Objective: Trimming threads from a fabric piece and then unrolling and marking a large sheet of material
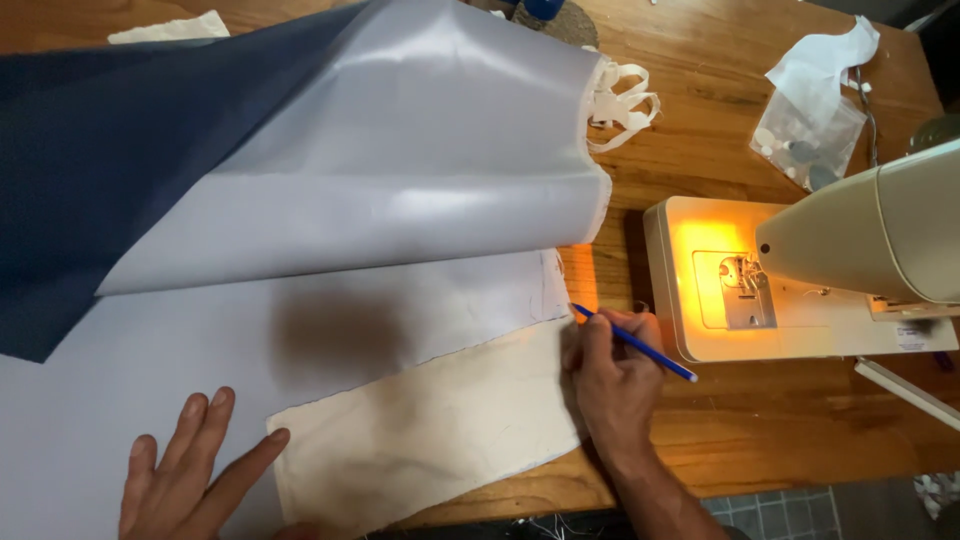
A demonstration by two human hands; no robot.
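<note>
Left hand [190, 470] spread flat on grey fabric [150, 370] beside cream cloth [430, 430] — right hand [615, 370] grip pinching blue pen [635, 343].

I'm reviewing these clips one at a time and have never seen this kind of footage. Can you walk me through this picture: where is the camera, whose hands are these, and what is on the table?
The one picture comes from a camera worn on a person's head, looking down at their own bare hands over a wooden table. The right hand holds a blue pen, its tip at the edge of a pale grey fabric. The left hand lies flat, fingers spread, on that fabric beside a cream cloth piece. The fabric is folded back, showing a dark blue side. To the right stands a cream sewing machine with its lamp lit. Behind it lies a clear bag of small parts.
</note>
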